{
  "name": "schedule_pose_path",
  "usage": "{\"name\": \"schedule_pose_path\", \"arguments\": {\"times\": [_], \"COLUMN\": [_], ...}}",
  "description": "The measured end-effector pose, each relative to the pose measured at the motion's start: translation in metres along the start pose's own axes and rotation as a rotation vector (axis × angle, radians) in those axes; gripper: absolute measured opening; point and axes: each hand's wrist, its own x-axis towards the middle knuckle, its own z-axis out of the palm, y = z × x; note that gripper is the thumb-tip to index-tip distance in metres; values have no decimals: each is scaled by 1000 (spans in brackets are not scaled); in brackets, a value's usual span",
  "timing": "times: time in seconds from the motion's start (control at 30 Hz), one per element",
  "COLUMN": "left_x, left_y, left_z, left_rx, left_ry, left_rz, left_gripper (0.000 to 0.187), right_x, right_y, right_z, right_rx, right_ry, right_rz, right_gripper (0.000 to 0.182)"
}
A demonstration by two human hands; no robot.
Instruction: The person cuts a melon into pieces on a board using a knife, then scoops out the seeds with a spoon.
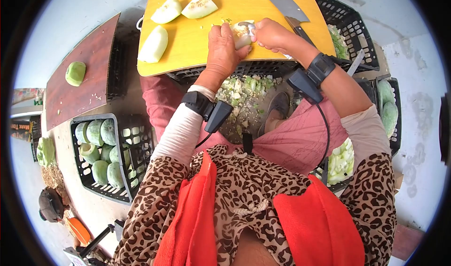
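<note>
My left hand is closed on a peeled piece of winter melon near the front edge of the yellow board. My right hand grips a shiny metal spoon, its bowl against the seedy hollow of that piece; most of its handle is hidden in my fingers. Further off on the board lie a seeded melon wedge and two pale peeled pieces, one of them near the left edge. A cleaver rests at the back right, with its dark handle pointing towards me.
A black crate of whole green melons stands at left, below a brown board bearing one peeled melon. Melon scraps cover the floor under the yellow board. Another crate stands at right; pale cut pieces lie beside my leg.
</note>
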Motion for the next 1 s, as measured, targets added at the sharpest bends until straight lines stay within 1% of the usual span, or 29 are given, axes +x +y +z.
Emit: {"name": "schedule_pose_path", "arguments": {"times": [0.1,0.2,0.3,0.4,0.5,0.6,0.7,0.8,0.9,1.0], "left_x": [0,0,1,-1,-1,-1,-1,-1,-1,-1], "left_y": [0,2,1,0,-1,-1,0,1,1,0], "left_z": [-1,-3,-2,-1,1,1,1,1,2,1], "left_rx": [2,-10,-30,-24,-25,-13,-5,-20,-19,-17], "left_ry": [-5,-9,17,40,53,50,47,46,40,44], "left_rz": [0,0,13,34,48,44,36,35,28,40], "left_gripper": [67,61,58,58,57,58,59,57,57,56], "right_x": [6,-2,-15,-20,-16,-1,2,-6,-11,-4], "right_y": [7,5,-4,-5,-3,4,6,-6,-8,1], "right_z": [10,14,9,6,9,9,6,6,10,17], "right_rx": [-505,-516,-631,-718,-695,-547,-467,-88,-228,-508], "right_ry": [318,366,347,330,330,314,233,62,82,242], "right_rz": [-372,-359,-319,-339,-352,-382,-318,77,16,-244], "right_gripper": [19,19,22,21,21,17,21,25,25,23]}}
